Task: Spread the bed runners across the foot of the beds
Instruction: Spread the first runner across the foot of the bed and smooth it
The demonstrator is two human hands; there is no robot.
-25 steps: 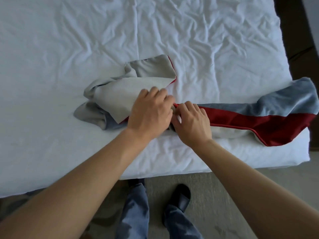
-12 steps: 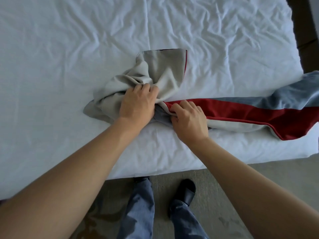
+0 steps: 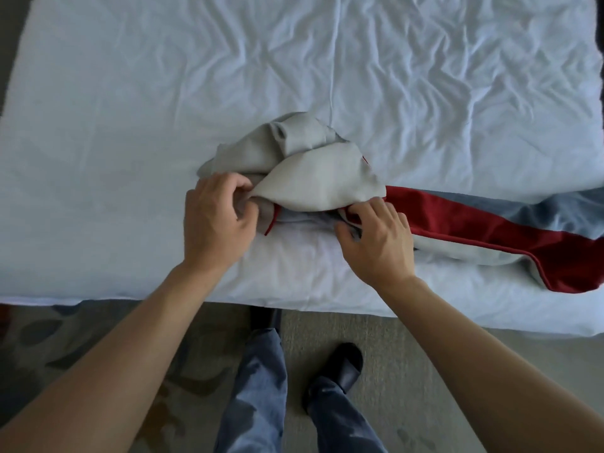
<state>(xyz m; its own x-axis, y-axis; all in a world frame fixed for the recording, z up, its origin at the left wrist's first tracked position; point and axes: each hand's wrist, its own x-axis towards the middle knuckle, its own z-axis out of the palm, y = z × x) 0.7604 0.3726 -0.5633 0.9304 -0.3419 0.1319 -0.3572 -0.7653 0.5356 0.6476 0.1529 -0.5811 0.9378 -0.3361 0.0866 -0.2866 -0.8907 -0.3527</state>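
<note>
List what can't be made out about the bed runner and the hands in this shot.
- Head view: the bed runner runs off the right edge, so its far end is cut off.
- Its bunched grey end hides the folds beneath.
- Left hand fingertips are tucked into the cloth.
- Right hand fingertips sit under the red edge, so its grip is unclear.
</note>
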